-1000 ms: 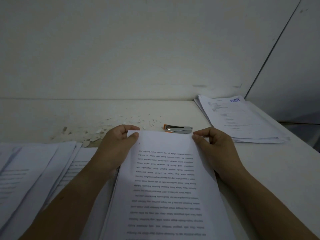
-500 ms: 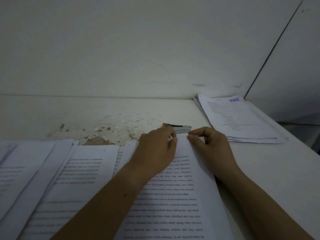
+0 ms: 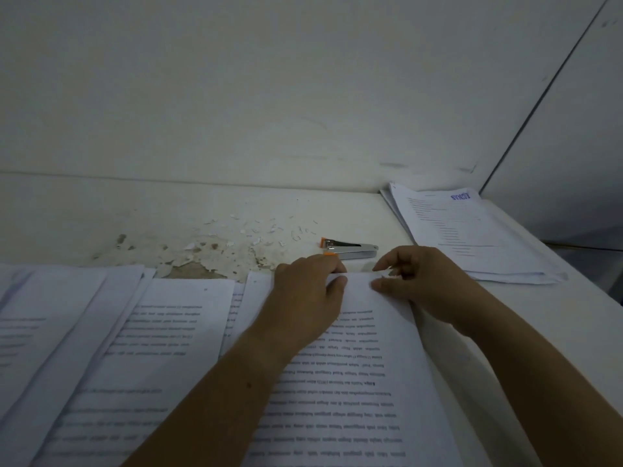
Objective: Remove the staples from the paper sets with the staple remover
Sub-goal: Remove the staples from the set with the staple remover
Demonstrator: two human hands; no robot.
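**Both hands at far edge of paper set**

Paper set [image 3: 354,375] lies at the near edge of the tabletop [image 3: 337,210]. Left hand [image 3: 306,298] curls over its far edge, thumb on top. Right hand [image 3: 424,284] pinches the same edge, thumb to forefinger. Staple remover [image 3: 352,250] lies just beyond the fingers.

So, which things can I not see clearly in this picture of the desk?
Head view, the only one:
- Staple in the paper set: not visible; the left hand and right hand cover its top edge.
- Printed text: blurred and dim.
- Staple remover: near end partly hidden by the left hand.
- Small bits beyond the papers: too small to tell staples from flakes.
- Left sheets: cut by the frame edge.
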